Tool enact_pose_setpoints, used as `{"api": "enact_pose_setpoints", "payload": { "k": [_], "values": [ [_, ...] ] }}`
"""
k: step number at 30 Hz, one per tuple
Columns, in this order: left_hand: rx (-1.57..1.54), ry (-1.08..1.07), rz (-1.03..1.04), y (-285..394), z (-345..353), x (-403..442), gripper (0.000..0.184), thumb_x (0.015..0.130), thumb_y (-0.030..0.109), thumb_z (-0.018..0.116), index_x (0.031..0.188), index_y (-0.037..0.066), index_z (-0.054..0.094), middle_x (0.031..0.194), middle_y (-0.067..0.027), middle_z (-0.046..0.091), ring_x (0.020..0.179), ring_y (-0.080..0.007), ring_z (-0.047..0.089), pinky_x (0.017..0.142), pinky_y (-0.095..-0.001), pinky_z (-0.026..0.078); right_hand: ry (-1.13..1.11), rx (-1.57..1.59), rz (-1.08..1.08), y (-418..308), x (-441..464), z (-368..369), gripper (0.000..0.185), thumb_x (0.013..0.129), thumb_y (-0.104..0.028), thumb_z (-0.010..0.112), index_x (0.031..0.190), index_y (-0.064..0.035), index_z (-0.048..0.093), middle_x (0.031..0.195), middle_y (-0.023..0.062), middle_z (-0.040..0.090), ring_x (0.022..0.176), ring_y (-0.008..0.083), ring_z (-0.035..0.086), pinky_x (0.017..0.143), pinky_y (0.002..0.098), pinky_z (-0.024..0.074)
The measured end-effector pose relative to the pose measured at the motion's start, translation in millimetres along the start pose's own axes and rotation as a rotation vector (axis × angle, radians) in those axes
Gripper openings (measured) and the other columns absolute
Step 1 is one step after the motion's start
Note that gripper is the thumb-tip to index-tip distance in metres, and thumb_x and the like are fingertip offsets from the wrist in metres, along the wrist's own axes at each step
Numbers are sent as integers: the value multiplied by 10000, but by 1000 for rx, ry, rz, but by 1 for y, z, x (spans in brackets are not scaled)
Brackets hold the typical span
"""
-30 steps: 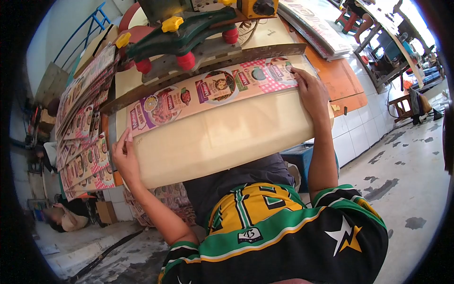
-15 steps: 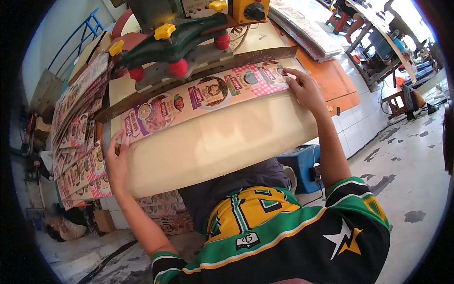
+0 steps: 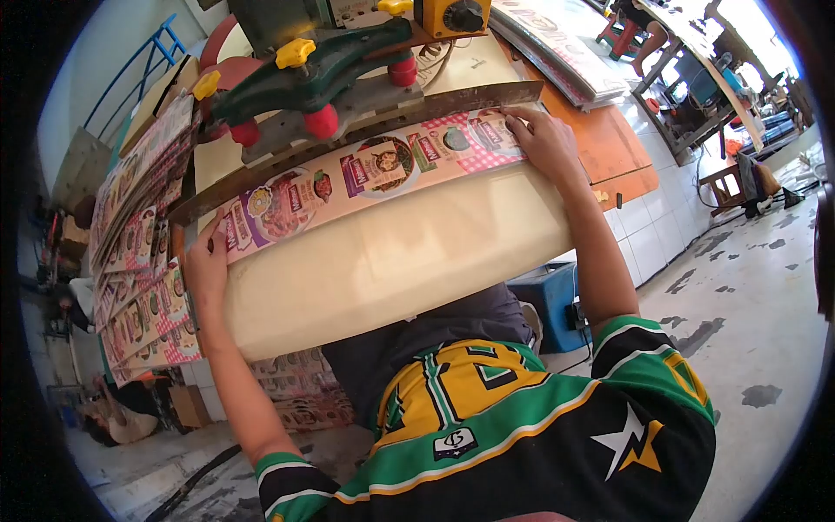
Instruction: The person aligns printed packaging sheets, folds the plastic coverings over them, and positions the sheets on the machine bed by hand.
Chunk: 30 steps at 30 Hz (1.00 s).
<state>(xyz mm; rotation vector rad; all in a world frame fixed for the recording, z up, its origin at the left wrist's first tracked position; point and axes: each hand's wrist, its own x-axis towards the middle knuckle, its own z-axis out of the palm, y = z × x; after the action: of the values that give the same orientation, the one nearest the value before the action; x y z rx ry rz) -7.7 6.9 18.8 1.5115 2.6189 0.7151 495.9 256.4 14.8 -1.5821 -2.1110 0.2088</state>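
A long printed strip with food pictures (image 3: 376,177) lies across a cream-coloured board (image 3: 400,257), its far edge along a rusty metal rail (image 3: 474,97). My left hand (image 3: 207,270) grips the strip's left end, fingers on the edge and partly hidden. At the opposite end, my right hand (image 3: 548,146) holds the right corner with fingers bent over it. Just beyond the rail stands a machine with a dark green arm (image 3: 348,56), yellow knobs and red rubber-like feet (image 3: 321,123).
Stacked printed sheets (image 3: 143,248) lean at the left. Another pile of sheets (image 3: 565,48) lies on the orange table (image 3: 628,178) at the back right. A blue box (image 3: 546,311) sits below the board. Another person's leg (image 3: 648,50) shows in the background.
My left hand has moved slightly up along the strip's left end. My right hand has shifted further over the right corner, towards the rail. The strip sits a little closer to the rail.
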Motion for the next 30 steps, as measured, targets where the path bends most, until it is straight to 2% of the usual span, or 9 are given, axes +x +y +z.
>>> {"api": "enact_pose_setpoints", "payload": {
  "k": [2, 9, 11, 15, 17, 27, 30],
  "values": [
    [-24, 8, 2, 1, 0, 0, 379, 1045, 372, 486, 1370, 273, 653, 1109, -246, 703, 1060, -417, 669, 914, -415, 509, 13, -2, 0, 2, 2, 3, 285, 971, -385, 615, 1159, -239, 771, 1010, 177, 750, 969, 355, 710, 860, 469, 540],
    [53, 35, 21, -5, 2, 2, 393, 1044, 428, 480, 1356, 274, 662, 1106, -228, 710, 1046, -422, 672, 892, -427, 518, 8, -1, -17, 1, 2, 1, 279, 975, -381, 609, 1179, -269, 764, 1043, 156, 750, 975, 361, 707, 861, 471, 541],
    [100, 84, 85, -7, 4, 2, 396, 1044, 441, 475, 1343, 270, 672, 1108, -226, 709, 1040, -426, 672, 881, -434, 521, 5, 6, -22, 1, 1, 0, 286, 979, -388, 600, 1191, -278, 758, 1061, 142, 750, 981, 362, 705, 863, 472, 541],
    [14, 64, 58, -7, 5, 3, 391, 1044, 439, 479, 1334, 268, 679, 1102, -229, 708, 1031, -428, 674, 874, -438, 523, -33, -14, 20, 0, 1, -2, 294, 981, -390, 592, 1197, -274, 755, 1070, 142, 748, 995, 364, 701, 868, 474, 539],
    [40, 12, -10, -12, 6, 7, 380, 1043, 431, 495, 1331, 268, 681, 1082, -233, 709, 1018, -424, 680, 861, -438, 527, -59, -41, 16, 1, 3, -2, 296, 980, -389, 591, 1199, -273, 754, 1071, 148, 746, 986, 368, 701, 862, 475, 540],
    [-17, 107, 34, -5, 10, -5, 335, 1025, 343, 549, 1332, 304, 680, 1060, -214, 723, 986, -393, 699, 845, -407, 535, 33, 12, -86, 4, -3, 3, 298, 987, -363, 579, 1207, -274, 759, 1020, 173, 747, 950, 371, 701, 859, 461, 533],
    [-140, 164, 76, -3, 9, -8, 329, 1021, 288, 564, 1324, 302, 689, 1080, -202, 731, 975, -358, 713, 856, -371, 533, 69, 35, -102, 5, -4, 3, 299, 992, -360, 572, 1201, -264, 763, 1001, 178, 746, 929, 365, 703, 855, 457, 532]
  ]
}}
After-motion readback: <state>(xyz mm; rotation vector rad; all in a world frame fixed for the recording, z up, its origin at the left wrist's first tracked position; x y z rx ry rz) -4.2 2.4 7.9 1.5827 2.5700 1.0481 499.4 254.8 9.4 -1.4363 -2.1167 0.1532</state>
